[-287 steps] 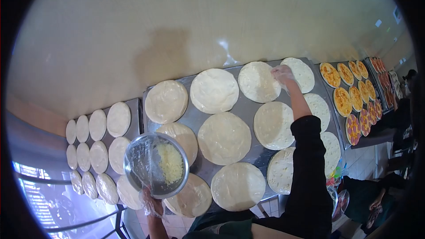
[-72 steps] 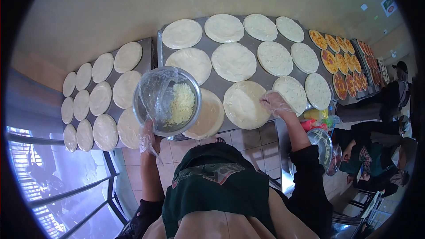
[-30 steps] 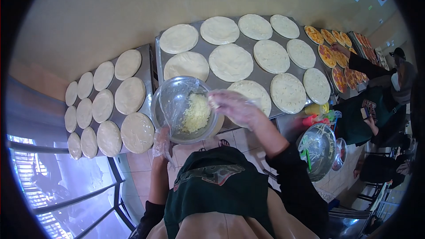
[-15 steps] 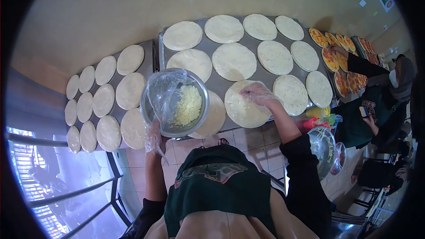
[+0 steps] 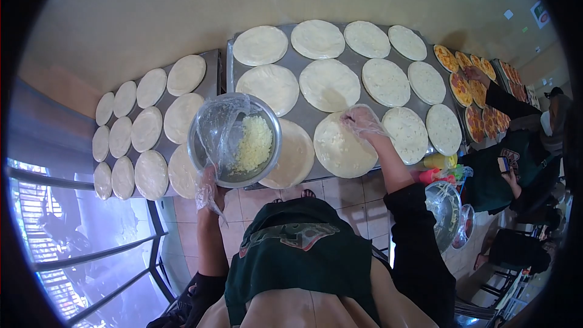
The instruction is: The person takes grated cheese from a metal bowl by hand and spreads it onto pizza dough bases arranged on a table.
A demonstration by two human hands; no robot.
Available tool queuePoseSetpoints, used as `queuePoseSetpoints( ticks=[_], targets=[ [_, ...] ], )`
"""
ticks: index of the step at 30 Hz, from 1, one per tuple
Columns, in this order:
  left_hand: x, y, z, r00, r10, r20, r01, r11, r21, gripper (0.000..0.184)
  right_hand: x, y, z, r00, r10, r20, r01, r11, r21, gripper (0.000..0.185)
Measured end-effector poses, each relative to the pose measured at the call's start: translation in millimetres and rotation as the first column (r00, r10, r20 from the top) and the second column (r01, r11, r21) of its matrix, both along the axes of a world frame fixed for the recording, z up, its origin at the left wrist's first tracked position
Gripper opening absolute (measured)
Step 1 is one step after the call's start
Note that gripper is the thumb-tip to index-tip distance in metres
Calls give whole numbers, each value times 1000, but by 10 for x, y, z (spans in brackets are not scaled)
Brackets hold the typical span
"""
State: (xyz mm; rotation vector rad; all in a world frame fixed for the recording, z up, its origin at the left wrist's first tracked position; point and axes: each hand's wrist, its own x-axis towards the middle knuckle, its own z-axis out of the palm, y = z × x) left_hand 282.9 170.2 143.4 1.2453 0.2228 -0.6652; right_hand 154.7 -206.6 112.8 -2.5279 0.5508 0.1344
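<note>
My left hand (image 5: 209, 187), in a clear plastic glove, grips the near-left rim of a metal bowl (image 5: 274, 157). Pale grated cheese (image 5: 254, 144) lies in the bowl's right side, and a sheet of clear plastic covers part of the left. Over the upper right of a round dough base (image 5: 340, 155) is my right hand (image 5: 362, 120), also in a plastic glove, its fingers curled together. What they hold is hidden. Pale bits are scattered on that base. Another dough base (image 5: 291, 161) is partly hidden behind the bowl.
More dough bases (image 5: 328, 84) cover the metal table (image 5: 291, 71); the right-hand ones carry pale bits. A second table (image 5: 212, 73) at left holds several bases. At right are topped pizzas (image 5: 475, 123), a large bowl (image 5: 446, 197), bottles (image 5: 438, 175) and a co-worker (image 5: 510, 158).
My right hand has curled its fingers more and risen slightly towards the base's upper right edge. The bowl has shifted a little left against the table. More pale bits show on the base.
</note>
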Motion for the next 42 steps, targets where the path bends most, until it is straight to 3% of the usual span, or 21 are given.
queuePoseSetpoints(
  ticks=[2, 9, 12, 15, 17, 18, 21, 23, 27, 33, 35, 39, 42],
  targets=[
    [9, -17, 15, 1000, -2, -2, 2, 1000, -2, 46, 25, 34, -23, 995, -101, -12, 100, 994, -38, 18],
    [38, -15, -27, 1000, 16, 13, -16, 1000, -15, 47, -110, -149, -16, 999, -43, 30, 43, 999, 11, 16],
    [63, -23, -22, 1000, 0, -12, 0, 1000, 6, 46, -277, -215, -14, 997, -32, 67, 37, 996, -83, 16],
    [61, -24, -1, 1000, 4, -13, -4, 1000, 18, 46, -397, -236, 28, 1000, 15, 14, -15, 1000, -25, 16],
    [76, -3, -26, 1000, -19, 12, 20, 1000, -22, 46, -440, -216, 161, 974, 0, -229, 3, 1000, 13, 19],
    [77, 2, -21, 1000, -22, 10, 22, 1000, -21, 46, -484, -161, 185, 973, -2, -230, 6, 1000, 15, 19],
    [93, -12, 0, 999, -24, 29, 25, 1000, -14, 45, -615, 17, 196, 994, -76, -81, 85, 990, 111, 21],
    [109, -17, 7, 1000, -23, 14, 23, 1000, 11, 46, -649, 94, 155, 999, 51, -20, -51, 999, -1, 21],
    [122, -39, 20, 1000, -14, 5, 14, 1000, 7, 47, -735, 196, 76, 998, -49, -31, 51, 997, 50, 21],
    [125, -29, 39, 1000, -23, 2, 23, 1000, -1, 48, -786, 240, -8, 997, -54, 49, 58, 995, -82, 18],
    [134, -8, 28, 1000, -23, 0, 23, 1000, 11, 49, -804, 283, 0, 990, -144, -3, 144, 989, 13, 17],
    [138, 45, 20, 999, -33, 14, 33, 999, 16, 49, -799, 418, -19, 994, -101, 42, 93, 981, 168, 19],
    [163, 103, -43, 1000, -18, 9, 18, 1000, -4, 45, -761, 501, -72, 981, -167, 100, 136, 956, 261, 17]
  ],
)
